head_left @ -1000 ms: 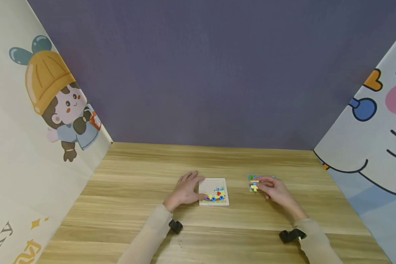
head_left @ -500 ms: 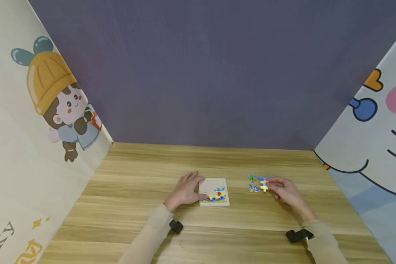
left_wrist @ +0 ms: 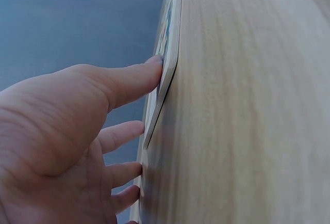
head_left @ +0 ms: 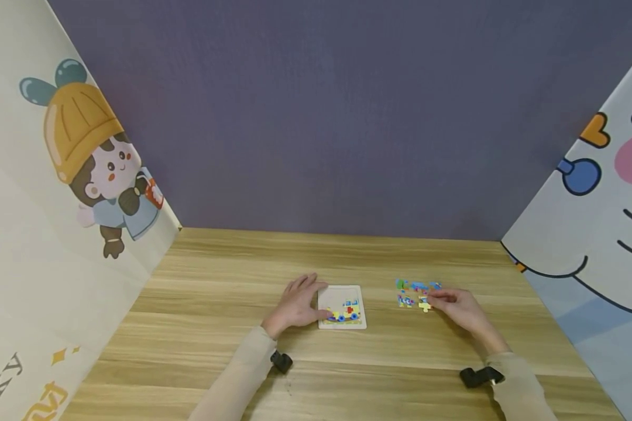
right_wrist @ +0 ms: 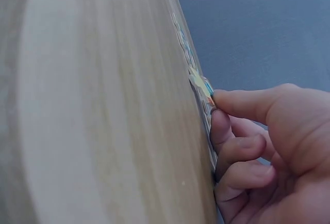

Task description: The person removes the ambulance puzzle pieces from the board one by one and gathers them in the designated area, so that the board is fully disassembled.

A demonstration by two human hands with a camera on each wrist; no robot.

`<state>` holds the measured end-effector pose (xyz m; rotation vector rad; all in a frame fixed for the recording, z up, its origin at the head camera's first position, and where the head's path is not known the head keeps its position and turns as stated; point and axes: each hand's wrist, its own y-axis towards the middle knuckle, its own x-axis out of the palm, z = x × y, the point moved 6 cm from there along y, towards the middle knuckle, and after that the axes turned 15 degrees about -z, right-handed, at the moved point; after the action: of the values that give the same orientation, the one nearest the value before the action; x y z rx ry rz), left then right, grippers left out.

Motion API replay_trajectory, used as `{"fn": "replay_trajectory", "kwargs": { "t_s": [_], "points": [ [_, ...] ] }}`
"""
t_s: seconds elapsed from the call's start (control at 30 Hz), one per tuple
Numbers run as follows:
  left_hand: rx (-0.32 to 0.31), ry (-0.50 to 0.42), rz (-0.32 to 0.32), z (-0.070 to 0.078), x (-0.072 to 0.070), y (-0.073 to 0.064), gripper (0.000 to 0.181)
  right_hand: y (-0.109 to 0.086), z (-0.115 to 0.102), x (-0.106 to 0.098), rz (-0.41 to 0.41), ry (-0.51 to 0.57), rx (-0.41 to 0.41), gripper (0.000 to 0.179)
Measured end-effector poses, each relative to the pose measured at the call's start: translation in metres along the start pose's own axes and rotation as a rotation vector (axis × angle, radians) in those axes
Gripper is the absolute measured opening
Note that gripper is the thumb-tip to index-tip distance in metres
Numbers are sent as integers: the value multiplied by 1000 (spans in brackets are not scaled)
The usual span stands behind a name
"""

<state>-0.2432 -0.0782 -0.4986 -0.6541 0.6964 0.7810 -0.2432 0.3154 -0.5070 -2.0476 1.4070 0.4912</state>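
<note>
A square jigsaw puzzle tray [head_left: 333, 296] lies on the table, its lower part filled with pieces that show a yellow vehicle with blue wheels. My left hand [head_left: 297, 304] is spread at the tray's left side. In the left wrist view, its thumb [left_wrist: 135, 82] presses on the tray near the edge and the other fingers reach out straight. To the right, my right hand [head_left: 460, 313] pinches a yellow puzzle piece [head_left: 425, 304] between thumb and forefinger, low over the table. In the right wrist view the puzzle piece [right_wrist: 202, 85] is tilted, with the remaining fingers curled below.
Several loose puzzle pieces [head_left: 419, 286] lie in a row behind the right hand's piece, and a blue-purple puzzle piece [head_left: 405, 301] lies left of it. A dark panel [head_left: 326, 117] closes the back of the wooden table [head_left: 232, 263]. Printed walls flank both sides.
My right hand has moved right and slightly nearer with the yellow puzzle piece, uncovering the loose pieces on the table. The left hand stays on the tray.
</note>
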Motion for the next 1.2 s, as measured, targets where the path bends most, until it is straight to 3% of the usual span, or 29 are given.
{"fn": "replay_trajectory", "kwargs": {
  "t_s": [0.33,0.7,1.2],
  "points": [
    [-6,-11,-2,0,0,-1,72,3,1,3,-51,40,-42,44],
    [1,-28,-2,1,0,-2,71,6,2,5,-35,-2,-56,38],
    [-5,-18,-3,0,0,0,71,5,1,4,-70,31,-56,39]
  ]
}}
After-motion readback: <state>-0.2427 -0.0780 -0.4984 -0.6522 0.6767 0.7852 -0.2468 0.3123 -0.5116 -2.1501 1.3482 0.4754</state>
